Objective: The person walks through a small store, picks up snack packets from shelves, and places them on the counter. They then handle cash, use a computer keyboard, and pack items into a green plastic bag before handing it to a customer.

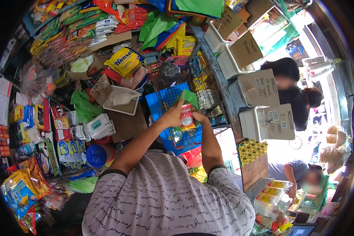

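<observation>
My left hand (172, 115) grips the left side of a small red-and-white packet (187, 115) and the green plastic bag (188, 96) around it. On the packet's other side, my right hand (200, 115) holds the bag's edge with bent fingers. The bag lies behind and around the packet, and its lower part shows beneath my hands. Both hands are above a black wire basket (165, 101) with a blue sheet (153, 107) under part of it. The fingertips of my right hand are partly hidden by the bag.
Left of the basket are a white tray with a scoop (121, 110) and a pack of wipes (101, 126). A yellow cracker pack (125, 62) lies beyond. White bins (250, 124) with cardboard signs line the right ledge. Other people stand at the right, outside the ledge.
</observation>
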Available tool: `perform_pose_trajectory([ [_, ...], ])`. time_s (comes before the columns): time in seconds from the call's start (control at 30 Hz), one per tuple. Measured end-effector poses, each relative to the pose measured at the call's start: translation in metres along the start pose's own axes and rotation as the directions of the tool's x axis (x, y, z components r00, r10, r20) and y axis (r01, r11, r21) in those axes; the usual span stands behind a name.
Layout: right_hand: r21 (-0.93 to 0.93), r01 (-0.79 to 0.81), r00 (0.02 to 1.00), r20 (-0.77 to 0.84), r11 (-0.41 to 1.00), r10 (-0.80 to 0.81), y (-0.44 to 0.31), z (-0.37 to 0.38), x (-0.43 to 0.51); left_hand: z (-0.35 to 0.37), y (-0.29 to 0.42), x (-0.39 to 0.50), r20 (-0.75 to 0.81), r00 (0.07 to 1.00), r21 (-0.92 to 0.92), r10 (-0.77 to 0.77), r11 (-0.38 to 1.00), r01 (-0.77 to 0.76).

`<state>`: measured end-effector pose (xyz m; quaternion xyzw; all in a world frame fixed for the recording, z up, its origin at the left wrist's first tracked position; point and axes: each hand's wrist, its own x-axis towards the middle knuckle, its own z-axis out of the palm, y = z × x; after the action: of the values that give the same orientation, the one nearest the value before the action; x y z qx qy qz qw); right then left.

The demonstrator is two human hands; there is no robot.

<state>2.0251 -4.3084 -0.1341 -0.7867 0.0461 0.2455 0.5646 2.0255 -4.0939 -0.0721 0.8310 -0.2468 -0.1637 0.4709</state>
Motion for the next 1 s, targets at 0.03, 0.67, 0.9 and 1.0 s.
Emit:
perform_pose_trajectory([
  [0.03,0.006,-0.116,0.992,-0.040,0.993,0.116,-0.002,0.002,0.004,0.002,0.000,0.001,0.072,0.996,0.072,0.046,0.996,-0.051],
  [0.67,-0.686,0.231,0.326,-0.614,0.690,-0.719,-0.114,0.011,-0.068,-0.022,0.025,0.029,0.178,0.966,-0.007,0.186,0.982,-0.188],
  [0.9,-0.564,-0.039,0.595,-0.677,0.825,-0.434,-0.124,0.002,-0.067,-0.049,0.036,0.005,0.167,0.958,0.022,0.235,0.970,-0.242],
  [1.0,-0.398,0.197,0.565,-0.701,0.896,-0.436,-0.153,0.005,-0.113,-0.084,0.034,-0.010,0.008,0.917,-0.129,0.398,0.910,-0.394],
])
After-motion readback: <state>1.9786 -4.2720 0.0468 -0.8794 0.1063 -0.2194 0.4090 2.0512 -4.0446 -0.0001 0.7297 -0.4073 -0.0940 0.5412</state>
